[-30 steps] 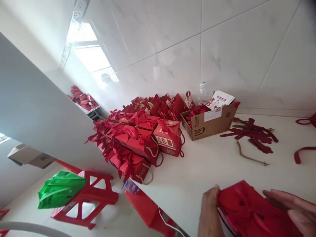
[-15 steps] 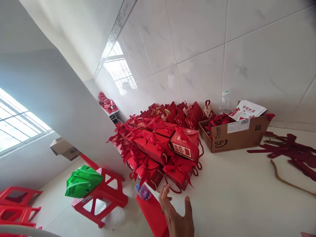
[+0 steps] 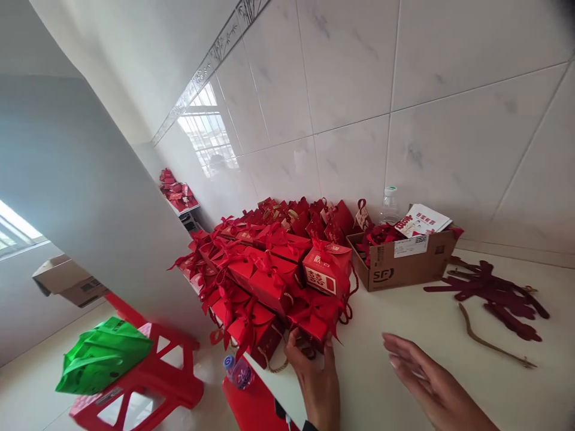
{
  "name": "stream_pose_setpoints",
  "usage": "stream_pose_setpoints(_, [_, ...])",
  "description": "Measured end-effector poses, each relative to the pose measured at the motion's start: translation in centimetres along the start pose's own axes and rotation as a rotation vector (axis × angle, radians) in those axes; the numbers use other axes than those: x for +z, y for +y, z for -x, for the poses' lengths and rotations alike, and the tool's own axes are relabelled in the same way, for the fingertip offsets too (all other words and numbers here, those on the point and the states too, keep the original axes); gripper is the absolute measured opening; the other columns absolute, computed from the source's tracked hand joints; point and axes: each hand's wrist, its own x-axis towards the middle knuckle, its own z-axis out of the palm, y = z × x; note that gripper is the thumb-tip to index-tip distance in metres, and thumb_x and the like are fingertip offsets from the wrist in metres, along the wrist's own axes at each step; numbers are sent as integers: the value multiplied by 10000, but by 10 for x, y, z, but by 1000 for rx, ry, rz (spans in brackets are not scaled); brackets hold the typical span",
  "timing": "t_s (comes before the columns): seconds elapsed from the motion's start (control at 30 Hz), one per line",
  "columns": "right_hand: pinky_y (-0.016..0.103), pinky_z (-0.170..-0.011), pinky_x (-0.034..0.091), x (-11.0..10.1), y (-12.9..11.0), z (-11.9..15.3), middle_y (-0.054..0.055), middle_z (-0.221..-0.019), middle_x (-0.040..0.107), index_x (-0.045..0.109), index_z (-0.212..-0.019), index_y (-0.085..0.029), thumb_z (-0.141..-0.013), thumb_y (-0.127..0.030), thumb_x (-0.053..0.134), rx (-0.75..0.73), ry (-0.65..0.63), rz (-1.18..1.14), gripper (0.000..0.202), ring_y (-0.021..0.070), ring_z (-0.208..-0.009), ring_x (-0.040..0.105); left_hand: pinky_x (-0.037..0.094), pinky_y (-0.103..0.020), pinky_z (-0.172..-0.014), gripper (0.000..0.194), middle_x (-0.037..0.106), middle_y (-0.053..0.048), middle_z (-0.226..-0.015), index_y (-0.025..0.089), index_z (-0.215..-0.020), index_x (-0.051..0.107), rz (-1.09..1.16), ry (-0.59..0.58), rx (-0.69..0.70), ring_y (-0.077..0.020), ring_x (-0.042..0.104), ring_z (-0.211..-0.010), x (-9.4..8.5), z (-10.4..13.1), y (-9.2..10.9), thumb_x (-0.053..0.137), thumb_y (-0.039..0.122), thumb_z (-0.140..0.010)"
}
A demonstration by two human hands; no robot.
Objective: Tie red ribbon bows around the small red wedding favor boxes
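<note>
Placing, apparently: the left hand [image 3: 315,378] is touching a ribboned box [image 3: 315,314] — clamped or not, I cannot tell; the right hand [image 3: 426,376] (well apart) is hovering empty; next, squaring-up seems needed.

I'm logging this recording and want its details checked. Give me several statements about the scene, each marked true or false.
1. The left hand touches a ribboned red box. True.
2. The right hand is open, apart from both that box and the cardboard box. True.
3. The cardboard box is sealed shut. False: its top is open, and white printed cards stick up above its rim.
4. A green bag lies on a red stool. True.
5. Both hands grip the ribboned red box. False: only the left hand touches it.
</note>
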Motion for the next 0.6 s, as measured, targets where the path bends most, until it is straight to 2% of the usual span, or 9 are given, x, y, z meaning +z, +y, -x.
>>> stream_pose_setpoints(0.07, [481,-1076,541,16,-10,-24,185,-1444,637,598,-1370,-210,-933,-660,460,-18,-61,-9,642,338,-1308,632,477,-481,-1056,552,502,-166,-1329,197,-1345,411,-5,3,-2,-309,563,-1241,0,-2,-2,633,434,-898])
stream_pose_setpoints(0.17, [486,-1071,531,35,-17,-54,223,-1407,650,507,-1477,-148,-878,-672,493,-24,-70,-3,797,344,-1304,632,467,-516,-1063,617,480,-188,-1367,185,-1373,401,-11,11,1,-342,532,-1282,2,-6,-5,646,459,-878])
stream_pose_setpoints(0.33, [472,-1166,428,54,-17,-76,164,-1481,605,288,-1623,-171,-952,-570,452,-95,-96,-23,797,274,-1345,596,460,-529,-1069,620,491,-202,-1390,174,-1414,386,7,-30,43,-346,529,-1292,7,-5,-5,615,457,-911])
stream_pose_setpoints(0.53, [558,-1186,365,60,-21,-99,157,-1528,560,283,-1633,-197,-980,-506,450,-115,-115,-29,741,315,-1398,535,480,-502,-1058,581,552,-179,-1346,167,-1393,452,19,-44,87,-321,569,-1257,19,-15,-8,657,409,-906])
stream_pose_setpoints(0.6, [556,-1186,361,61,-26,-105,157,-1536,550,297,-1629,-196,-980,-456,463,-122,-101,-32,719,315,-1404,525,521,-497,-1006,547,583,-155,-1323,168,-1373,502,19,-43,78,-301,612,-1189,22,-22,-5,691,390,-911])
